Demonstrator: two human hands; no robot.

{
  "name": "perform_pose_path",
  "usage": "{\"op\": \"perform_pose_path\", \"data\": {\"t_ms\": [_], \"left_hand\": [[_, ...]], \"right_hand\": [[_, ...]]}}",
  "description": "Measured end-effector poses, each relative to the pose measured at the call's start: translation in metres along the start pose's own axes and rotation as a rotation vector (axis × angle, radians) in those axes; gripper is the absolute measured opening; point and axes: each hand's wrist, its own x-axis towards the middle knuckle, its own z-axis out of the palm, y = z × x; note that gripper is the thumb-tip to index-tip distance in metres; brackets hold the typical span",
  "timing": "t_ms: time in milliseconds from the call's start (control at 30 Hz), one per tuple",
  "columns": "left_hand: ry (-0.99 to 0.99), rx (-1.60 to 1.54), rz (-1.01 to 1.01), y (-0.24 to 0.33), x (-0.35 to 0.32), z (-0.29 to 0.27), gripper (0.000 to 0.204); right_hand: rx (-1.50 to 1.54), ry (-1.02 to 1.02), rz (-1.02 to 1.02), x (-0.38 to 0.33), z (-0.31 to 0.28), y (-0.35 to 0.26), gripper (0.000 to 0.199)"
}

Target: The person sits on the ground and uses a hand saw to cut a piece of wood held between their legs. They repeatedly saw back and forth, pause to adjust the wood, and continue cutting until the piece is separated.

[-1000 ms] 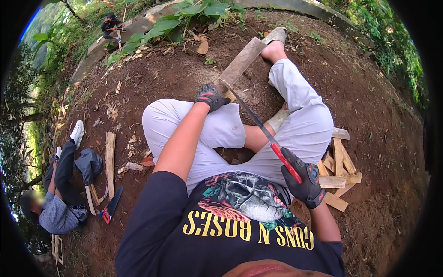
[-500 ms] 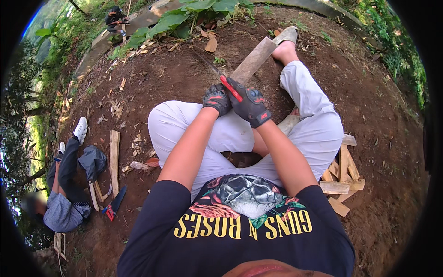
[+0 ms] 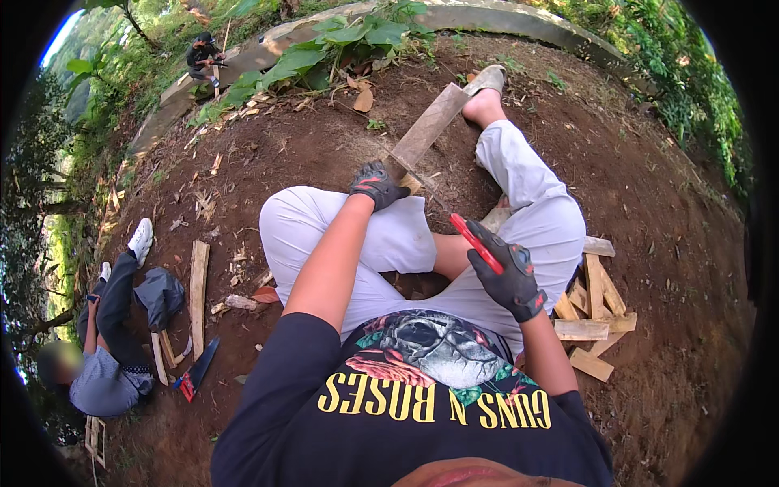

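Lower right of centre, the right hand (image 3: 507, 276) was clenched around a red-handled saw (image 3: 475, 242), apparently to cut. Above, at centre, the left hand (image 3: 375, 185) pressed flat, steadying the plank (image 3: 428, 126), braced by the foot (image 3: 487, 81).

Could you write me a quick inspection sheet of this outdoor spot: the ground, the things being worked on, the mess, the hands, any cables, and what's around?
Surface: bare brown dirt ground, scattered with dry leaves and wood chips.
Job's things: long wooden plank lying past the knees; red-handled saw.
Clutter: stack of cut wood pieces at the person's right; loose board and a second saw at the left.
Hands: both gloved; left hand rests on the plank's near end; right hand grips the saw handle.
Cables: nothing seen.
Surroundings: a seated person at the left, another person far off, concrete curb, green plants.
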Motion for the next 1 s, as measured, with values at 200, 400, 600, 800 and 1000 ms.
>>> {"op": "perform_pose_path", "data": {"t_ms": [200,400,600,800,1000], "left_hand": [[0.006,-0.02,0.019,0.008,-0.012,-0.012,0.12],[0.027,-0.042,-0.06,0.007,-0.021,-0.008,0.118],[0.029,0.002,0.041,0.008,-0.011,-0.004,0.109],[0.038,0.005,0.18,-0.002,-0.002,-0.001,0.077],[0.099,0.089,0.326,0.016,0.007,0.001,0.065]], "right_hand": [[-0.017,-0.099,0.211,-0.056,-0.039,-0.052,0.051],[-0.068,-0.054,0.056,0.003,-0.007,-0.042,0.051],[-0.04,0.03,-0.109,0.126,0.101,0.017,0.053],[0.046,0.13,-0.346,0.17,0.138,0.036,0.066],[0.01,0.011,-0.117,0.161,0.132,0.046,0.063]]}}
